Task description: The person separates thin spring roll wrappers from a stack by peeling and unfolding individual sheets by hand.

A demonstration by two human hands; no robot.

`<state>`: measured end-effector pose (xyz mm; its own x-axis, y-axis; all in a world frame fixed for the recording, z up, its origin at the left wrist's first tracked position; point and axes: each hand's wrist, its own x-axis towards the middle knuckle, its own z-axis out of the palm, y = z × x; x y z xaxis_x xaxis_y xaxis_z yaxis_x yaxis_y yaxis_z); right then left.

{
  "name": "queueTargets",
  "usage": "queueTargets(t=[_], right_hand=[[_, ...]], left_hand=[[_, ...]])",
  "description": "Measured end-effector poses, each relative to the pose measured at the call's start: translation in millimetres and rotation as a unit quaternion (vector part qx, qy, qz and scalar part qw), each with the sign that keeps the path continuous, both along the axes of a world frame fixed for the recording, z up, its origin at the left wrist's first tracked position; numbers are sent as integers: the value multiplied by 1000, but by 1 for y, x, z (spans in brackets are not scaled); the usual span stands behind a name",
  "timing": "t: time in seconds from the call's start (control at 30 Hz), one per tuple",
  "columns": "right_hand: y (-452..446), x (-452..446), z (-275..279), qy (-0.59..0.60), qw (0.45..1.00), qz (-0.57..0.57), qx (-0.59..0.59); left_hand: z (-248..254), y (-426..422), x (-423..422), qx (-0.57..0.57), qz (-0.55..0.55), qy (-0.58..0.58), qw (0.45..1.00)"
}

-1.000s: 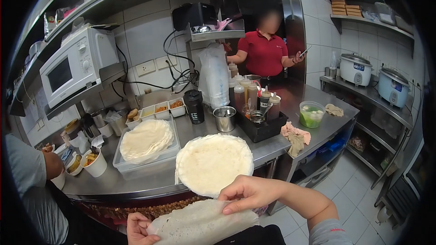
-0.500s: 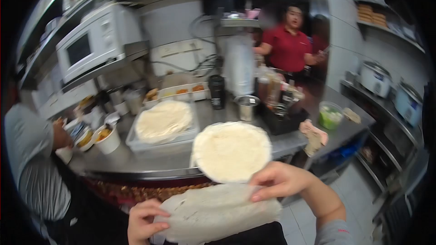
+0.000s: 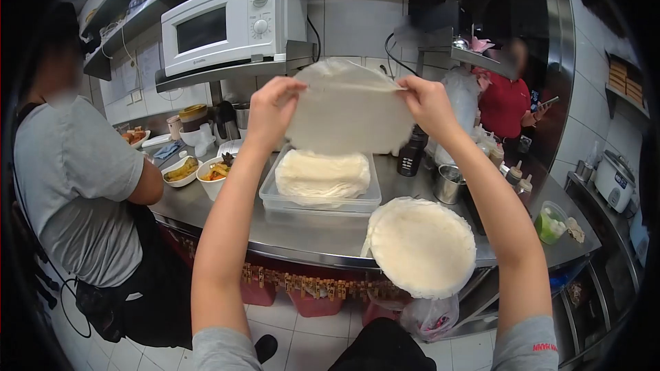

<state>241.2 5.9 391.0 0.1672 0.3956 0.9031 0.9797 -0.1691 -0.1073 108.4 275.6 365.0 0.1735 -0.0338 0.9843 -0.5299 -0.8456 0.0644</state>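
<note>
Head view, near to far: one round pile [image 3: 423,247] lies right, at the counter's [image 3: 295,231] near edge. Two hands, well apart, left hand [image 3: 273,102] and right hand [image 3: 427,103], each pinch one thin sheet [image 3: 347,118] by its upper edge, above one tub [image 3: 323,207] of sheets. Two bowls [image 3: 214,187] stand left. Beyond: one microwave [image 3: 237,24]; far right, one person in red [image 3: 505,106].

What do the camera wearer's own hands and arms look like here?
The left hand and right hand are ungloved, with no ring, watch or bracelet visible. Both arms are bare up to short grey sleeves at the picture's lower edge. The right sleeve carries small red lettering.
</note>
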Motion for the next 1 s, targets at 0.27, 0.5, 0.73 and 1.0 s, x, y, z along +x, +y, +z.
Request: queueTargets(t=[0.27, 0.5, 0.73, 1.0], right_hand=[[75, 61, -135, 51, 990, -55, -120], [79, 51, -173, 140, 933, -93, -319], [135, 76, -172, 184, 934, -73, -298], [128, 55, -181, 264, 805, -144, -511]], left_hand=[[-124, 83, 71, -95, 0, 180, 979], [-150, 86, 49, -51, 121, 474, 871], [-165, 64, 126, -19, 90, 457, 885], [-163, 34, 99, 41, 260, 667, 697]])
